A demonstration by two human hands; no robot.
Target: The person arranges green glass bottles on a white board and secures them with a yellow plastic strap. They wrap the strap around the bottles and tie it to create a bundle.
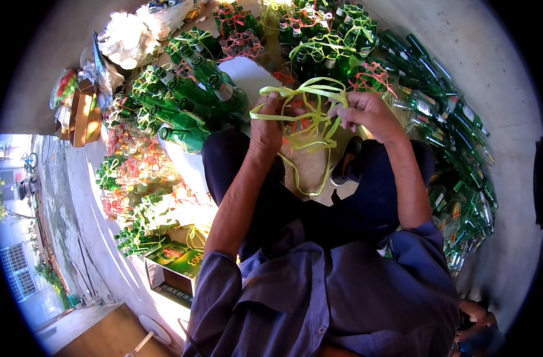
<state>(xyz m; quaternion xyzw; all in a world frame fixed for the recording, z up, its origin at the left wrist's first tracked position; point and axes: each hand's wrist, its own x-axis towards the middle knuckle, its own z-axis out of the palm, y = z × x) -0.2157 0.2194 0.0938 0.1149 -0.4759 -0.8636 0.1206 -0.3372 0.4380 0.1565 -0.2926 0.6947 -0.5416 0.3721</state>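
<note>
Yellow-green plastic strapping twine [318,118] hangs in loops between both hands, above the floor between my knees. My left hand [268,118] pinches one side of it between thumb and fingers. On the other side, my right hand [365,111] has its fingertips closed on the twine near a knotted bunch. One long loop dangles below, towards my lap. Left of my left hand, green glass bottles [226,96] stand loose on a white board [247,73]. Bundles of green bottles [329,58] tied with similar twine stand beyond my hands.
Loose green bottles [463,120] lie heaped along the wall at the right. More bundles with red twine [142,165] stand at the left. A green cardboard box [175,263] sits lower left, and white plastic bags [128,40] lie upper left. Part of another person [476,317] shows lower right.
</note>
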